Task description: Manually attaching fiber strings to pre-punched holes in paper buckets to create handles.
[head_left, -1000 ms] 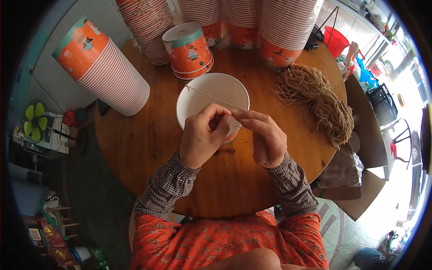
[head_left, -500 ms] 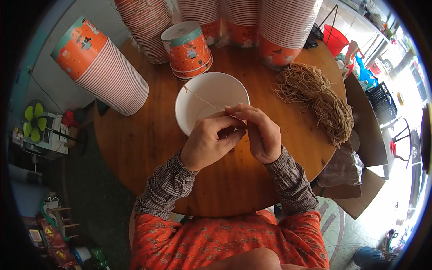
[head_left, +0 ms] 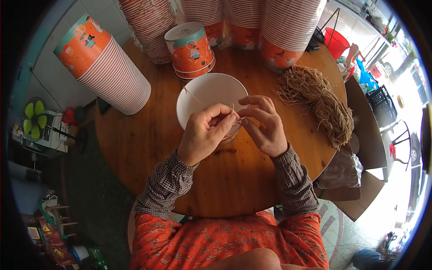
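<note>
A paper bucket (head_left: 204, 85), white inside, stands mouth up in front of me on the table. A thin beige string (head_left: 192, 95) comes through its far-left rim and hangs across the inside toward my hands. At the bucket's near-right rim, my left hand (head_left: 204, 132) pinches the string between thumb and forefinger, with a small loop standing above the fingertips. My right hand (head_left: 265, 126) holds the string's end by thumb and forefinger, its other fingers raised. The fingertips of both hands almost meet. Part of the near rim is hidden behind my left hand.
On the round wooden table (head_left: 148, 157), a bundle of beige strings (head_left: 319, 101) lies right. An upturned orange bucket (head_left: 191, 51) stands behind the white one. Tall stacks of buckets (head_left: 112, 72) rise left and at the back. A cardboard box (head_left: 355, 193) sits beside the table.
My right hand has moved slightly right and spread its fingers from the left hand's. A small string loop now shows above my left fingertips.
</note>
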`<action>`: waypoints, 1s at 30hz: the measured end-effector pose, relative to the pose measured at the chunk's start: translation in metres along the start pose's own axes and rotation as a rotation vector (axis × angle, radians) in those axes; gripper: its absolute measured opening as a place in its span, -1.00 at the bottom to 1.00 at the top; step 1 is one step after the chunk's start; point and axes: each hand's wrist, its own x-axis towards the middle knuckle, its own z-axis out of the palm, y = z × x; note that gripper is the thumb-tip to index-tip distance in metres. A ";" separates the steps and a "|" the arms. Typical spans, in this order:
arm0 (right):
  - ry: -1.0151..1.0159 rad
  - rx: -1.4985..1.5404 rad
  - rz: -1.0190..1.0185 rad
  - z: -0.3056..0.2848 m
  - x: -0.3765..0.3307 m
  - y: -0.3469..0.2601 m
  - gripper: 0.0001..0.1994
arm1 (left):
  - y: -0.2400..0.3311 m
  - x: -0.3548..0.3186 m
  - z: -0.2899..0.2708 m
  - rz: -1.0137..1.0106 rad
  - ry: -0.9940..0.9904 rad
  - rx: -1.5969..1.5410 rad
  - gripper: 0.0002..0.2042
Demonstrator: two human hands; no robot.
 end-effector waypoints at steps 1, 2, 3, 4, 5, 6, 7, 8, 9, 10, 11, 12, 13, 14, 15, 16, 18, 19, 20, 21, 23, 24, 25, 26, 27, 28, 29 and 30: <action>0.000 0.000 0.000 0.000 0.001 0.002 -0.88 | -0.001 0.000 0.000 0.016 -0.004 0.023 -0.88; -0.029 0.033 -0.008 0.000 0.001 0.004 -0.89 | -0.002 0.000 -0.001 0.032 -0.007 0.046 -0.89; -0.058 0.066 -0.016 0.001 0.001 0.005 -0.89 | -0.002 0.000 -0.001 0.031 -0.007 0.045 -0.89; -0.059 0.066 -0.015 0.001 0.000 0.005 -0.89 | -0.003 0.000 0.000 0.047 -0.005 0.038 -0.89; -0.028 0.079 0.000 0.002 0.000 0.005 -0.89 | -0.003 -0.001 -0.001 0.064 -0.003 0.031 -0.90; 0.004 0.093 0.017 0.001 0.000 0.005 -0.88 | -0.003 0.000 0.000 0.063 -0.003 0.032 -0.90; 0.005 0.095 0.017 0.000 -0.001 0.006 -0.88 | -0.002 0.001 0.000 0.053 -0.001 0.024 -0.90; 0.050 0.079 0.012 -0.001 -0.001 0.006 -0.87 | -0.001 0.001 0.001 0.043 0.001 0.017 -0.91; 0.093 0.062 0.007 -0.001 -0.001 0.007 -0.87 | -0.002 0.001 0.001 0.043 0.002 0.017 -0.91; 0.093 0.063 0.006 -0.002 -0.001 0.006 -0.87 | -0.003 0.000 0.002 0.059 0.018 0.051 -0.91; 0.131 0.036 -0.015 -0.002 -0.001 0.005 -0.86 | -0.004 0.000 0.002 0.075 0.035 0.085 -0.91; 0.171 0.006 -0.036 -0.004 0.000 0.003 -0.86 | -0.004 -0.001 0.003 0.075 0.033 0.084 -0.91; 0.172 0.004 -0.035 -0.005 -0.001 0.002 -0.86 | -0.004 -0.001 0.003 0.067 0.025 0.112 -0.90; 0.195 0.006 -0.033 -0.005 -0.001 0.000 -0.85 | -0.003 -0.001 0.004 0.058 0.018 0.141 -0.90; 0.218 0.011 -0.032 -0.005 -0.001 -0.001 -0.84 | -0.003 -0.001 0.004 0.058 0.018 0.142 -0.90; 0.219 0.011 -0.032 -0.006 -0.001 -0.002 -0.84 | -0.002 -0.001 0.005 0.060 0.024 0.113 -0.90; 0.187 -0.018 -0.107 -0.007 0.000 -0.002 -0.83 | -0.001 -0.001 0.005 0.062 0.030 0.085 -0.90; 0.187 -0.018 -0.107 -0.007 0.000 -0.003 -0.83 | -0.001 -0.001 0.005 0.034 0.043 0.067 -0.90; 0.171 -0.042 -0.151 -0.007 0.001 -0.004 -0.82 | -0.001 -0.001 0.005 0.006 0.057 0.048 -0.90; 0.155 -0.066 -0.194 -0.008 0.001 -0.004 -0.81 | -0.001 -0.001 0.005 0.006 0.057 0.048 -0.90; 0.135 -0.068 -0.206 -0.007 0.000 -0.003 -0.80 | -0.003 0.000 0.006 0.092 0.059 0.119 -0.90; 0.115 -0.069 -0.218 -0.006 0.000 -0.002 -0.79 | -0.005 0.000 0.006 0.092 0.060 0.120 -0.90; 0.114 -0.068 -0.218 -0.006 0.001 -0.003 -0.79 | -0.007 0.001 0.005 0.136 0.058 0.160 -0.90; 0.110 -0.069 -0.236 -0.006 0.002 -0.004 -0.79 | -0.008 0.002 0.004 0.181 0.056 0.199 -0.89; 0.106 -0.073 -0.252 -0.006 0.002 -0.004 -0.78 | -0.008 0.002 0.005 0.181 0.055 0.198 -0.89; 0.106 -0.074 -0.251 -0.006 0.002 -0.004 -0.78 | -0.007 0.002 0.006 0.182 0.054 0.188 -0.89; 0.090 -0.042 -0.235 -0.006 0.002 -0.004 -0.79 | -0.007 0.002 0.007 0.184 0.052 0.179 -0.88; 0.073 -0.009 -0.219 -0.006 0.001 -0.004 -0.80 | -0.004 0.001 0.008 0.184 0.052 0.179 -0.88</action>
